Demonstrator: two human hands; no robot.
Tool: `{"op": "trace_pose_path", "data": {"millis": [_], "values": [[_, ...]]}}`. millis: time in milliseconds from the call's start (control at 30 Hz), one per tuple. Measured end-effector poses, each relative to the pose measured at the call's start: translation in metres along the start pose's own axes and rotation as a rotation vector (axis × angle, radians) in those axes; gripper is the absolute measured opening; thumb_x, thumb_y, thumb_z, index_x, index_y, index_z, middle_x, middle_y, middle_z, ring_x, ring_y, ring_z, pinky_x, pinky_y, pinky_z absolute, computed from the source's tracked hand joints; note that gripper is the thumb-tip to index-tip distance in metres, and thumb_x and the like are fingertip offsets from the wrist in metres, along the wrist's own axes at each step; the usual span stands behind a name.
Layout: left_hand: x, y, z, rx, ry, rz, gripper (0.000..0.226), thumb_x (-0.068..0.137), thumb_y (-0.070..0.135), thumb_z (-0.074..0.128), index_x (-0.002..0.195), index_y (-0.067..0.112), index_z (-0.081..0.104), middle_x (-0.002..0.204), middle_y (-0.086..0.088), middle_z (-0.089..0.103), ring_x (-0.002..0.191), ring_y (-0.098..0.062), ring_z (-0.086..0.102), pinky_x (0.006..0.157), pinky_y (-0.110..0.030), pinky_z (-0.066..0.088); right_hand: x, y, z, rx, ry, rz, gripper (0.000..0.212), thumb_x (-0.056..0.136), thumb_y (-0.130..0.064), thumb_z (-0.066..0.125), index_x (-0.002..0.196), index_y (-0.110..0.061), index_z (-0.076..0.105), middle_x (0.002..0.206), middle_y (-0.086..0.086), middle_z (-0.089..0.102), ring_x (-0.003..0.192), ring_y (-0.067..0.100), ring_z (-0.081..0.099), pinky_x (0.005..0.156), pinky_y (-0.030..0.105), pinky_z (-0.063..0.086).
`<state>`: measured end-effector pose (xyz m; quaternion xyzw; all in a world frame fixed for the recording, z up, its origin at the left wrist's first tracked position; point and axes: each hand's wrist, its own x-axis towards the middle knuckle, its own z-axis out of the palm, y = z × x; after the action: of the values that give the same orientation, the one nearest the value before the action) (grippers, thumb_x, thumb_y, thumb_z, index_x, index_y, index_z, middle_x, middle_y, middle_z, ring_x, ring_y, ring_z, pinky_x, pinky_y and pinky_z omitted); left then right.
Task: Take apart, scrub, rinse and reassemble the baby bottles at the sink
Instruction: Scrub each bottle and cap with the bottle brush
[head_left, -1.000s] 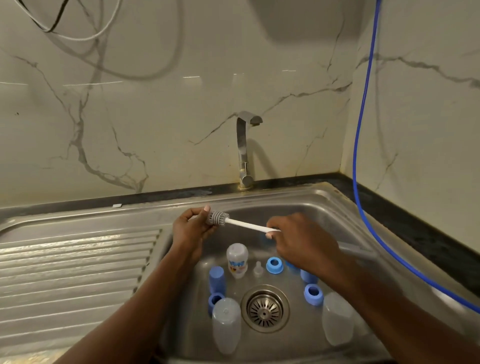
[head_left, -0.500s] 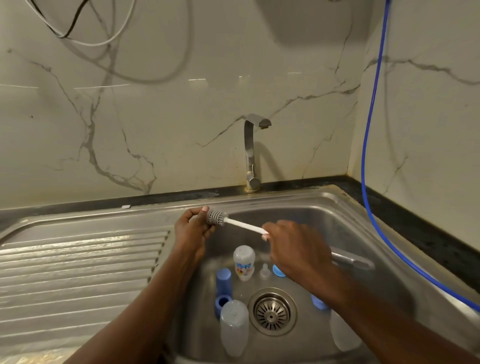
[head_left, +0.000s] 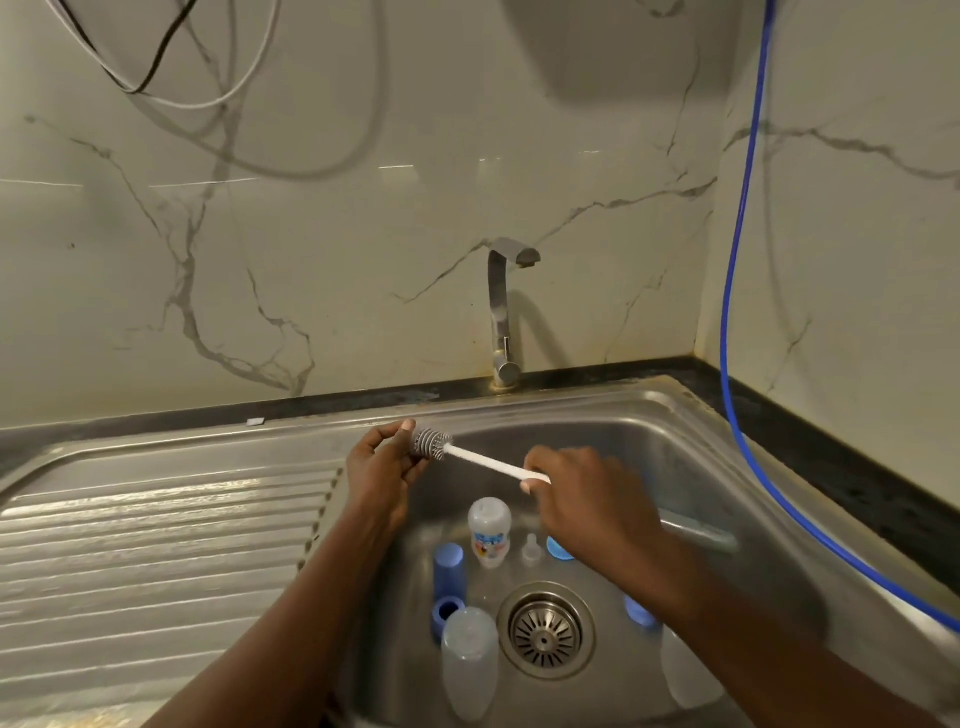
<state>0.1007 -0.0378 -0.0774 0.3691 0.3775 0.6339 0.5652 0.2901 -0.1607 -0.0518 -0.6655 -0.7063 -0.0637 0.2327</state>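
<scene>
Lying apart on the floor of the sink (head_left: 701, 467): printed bottle (head_left: 489, 530) just beyond the drain (head_left: 545, 630), clear bottle (head_left: 470, 660) near left, blue cap (head_left: 448, 569) and teat (head_left: 530, 548) between. Above these, bottle brush (head_left: 488, 461) held over the basin: grey head pinched in left hand (head_left: 382, 467), white handle gripped by right hand (head_left: 582, 499). Behind, tap (head_left: 501, 312) at far rim; blue hose (head_left: 737, 260) down right wall.

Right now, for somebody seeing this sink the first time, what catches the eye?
The two hands above the basin: the left hand holds the grey head of a bottle brush, the right hand grips its white handle. Below, bottles and blue parts lie around the drain; a blue hose hangs down the right wall.
</scene>
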Motion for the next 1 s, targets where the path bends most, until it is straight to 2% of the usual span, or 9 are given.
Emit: {"op": "trace_pose_path", "data": {"millis": [100,233,300,400,500,667,800,867,1000], "values": [[0.003,0.005,-0.004,-0.033,-0.063,-0.008,0.014,0.099,0.006,0.052,0.086,0.007,0.059,0.090,-0.016,0.068,0.085,-0.027,0.070,0.064,-0.029,0.061,0.002,-0.008,0.004,0.185,-0.133,-0.007,0.019,0.096,-0.026,0.048,0.093,-0.020,0.067,0.079,0.002,0.064,0.068,0.019,0.059,0.057,0.029,0.043],[0.006,0.022,-0.010,-0.341,-0.279,-0.064,0.009,0.094,0.010,0.051,0.092,0.007,0.059,0.101,-0.020,0.072,0.098,-0.031,0.072,0.077,-0.036,0.062,0.007,-0.003,-0.012,1.218,-0.644,0.444,0.029,0.102,-0.024,0.044,0.098,-0.013,0.071,0.064,-0.001,0.054,0.043,0.006,0.035,0.035,0.017,0.029],[0.005,0.019,-0.009,-0.334,-0.249,-0.081,0.008,0.093,0.011,0.053,0.093,0.007,0.059,0.103,-0.021,0.071,0.099,-0.032,0.071,0.078,-0.037,0.062,0.004,-0.001,-0.010,1.120,-0.613,0.390,0.030,0.103,-0.028,0.043,0.103,-0.013,0.069,0.067,0.000,0.057,0.043,0.006,0.038,0.036,0.018,0.031],[0.004,0.006,-0.003,-0.170,-0.092,-0.047,0.009,0.098,0.007,0.052,0.092,0.005,0.058,0.099,-0.021,0.067,0.095,-0.032,0.069,0.073,-0.037,0.063,-0.002,-0.008,0.002,0.443,-0.298,0.125,0.024,0.099,-0.039,0.048,0.105,-0.020,0.061,0.085,0.002,0.066,0.067,0.017,0.060,0.055,0.029,0.045],[0.005,0.005,-0.006,-0.124,-0.017,-0.023,0.010,0.099,0.007,0.052,0.091,0.006,0.058,0.098,-0.019,0.064,0.093,-0.033,0.066,0.068,-0.033,0.062,0.000,-0.006,0.005,-0.006,-0.039,-0.016,0.022,0.095,-0.046,0.049,0.107,-0.029,0.056,0.101,-0.005,0.064,0.091,0.021,0.062,0.066,0.029,0.036],[0.004,0.009,-0.006,-0.124,-0.050,-0.016,0.015,0.101,0.005,0.047,0.089,0.005,0.056,0.098,-0.021,0.065,0.090,-0.032,0.068,0.069,-0.033,0.062,-0.001,-0.007,0.011,0.110,-0.062,-0.099,0.021,0.100,-0.035,0.044,0.088,-0.025,0.058,0.077,-0.006,0.058,0.067,0.015,0.055,0.057,0.030,0.038],[0.003,0.023,-0.012,-0.284,-0.197,-0.048,0.018,0.102,0.009,0.044,0.088,0.006,0.055,0.090,-0.018,0.072,0.087,-0.029,0.074,0.071,-0.034,0.062,0.004,-0.005,-0.001,0.896,-0.439,0.241,0.027,0.100,-0.025,0.047,0.086,-0.022,0.069,0.056,-0.009,0.051,0.044,0.006,0.041,0.040,0.020,0.033],[0.003,0.021,-0.013,-0.260,-0.198,-0.048,0.018,0.102,0.009,0.044,0.088,0.006,0.055,0.092,-0.018,0.071,0.087,-0.028,0.074,0.073,-0.035,0.062,0.001,-0.006,-0.003,0.805,-0.451,0.209,0.026,0.101,-0.026,0.045,0.098,-0.018,0.069,0.063,-0.005,0.056,0.047,0.008,0.048,0.041,0.022,0.037],[0.003,0.011,-0.008,-0.155,-0.088,-0.032,0.013,0.101,0.007,0.049,0.092,0.005,0.058,0.095,-0.018,0.067,0.089,-0.029,0.071,0.069,-0.034,0.062,-0.006,-0.005,0.006,0.196,-0.162,-0.013,0.023,0.099,-0.043,0.045,0.105,-0.022,0.055,0.093,0.002,0.064,0.080,0.020,0.059,0.066,0.030,0.044]]}}
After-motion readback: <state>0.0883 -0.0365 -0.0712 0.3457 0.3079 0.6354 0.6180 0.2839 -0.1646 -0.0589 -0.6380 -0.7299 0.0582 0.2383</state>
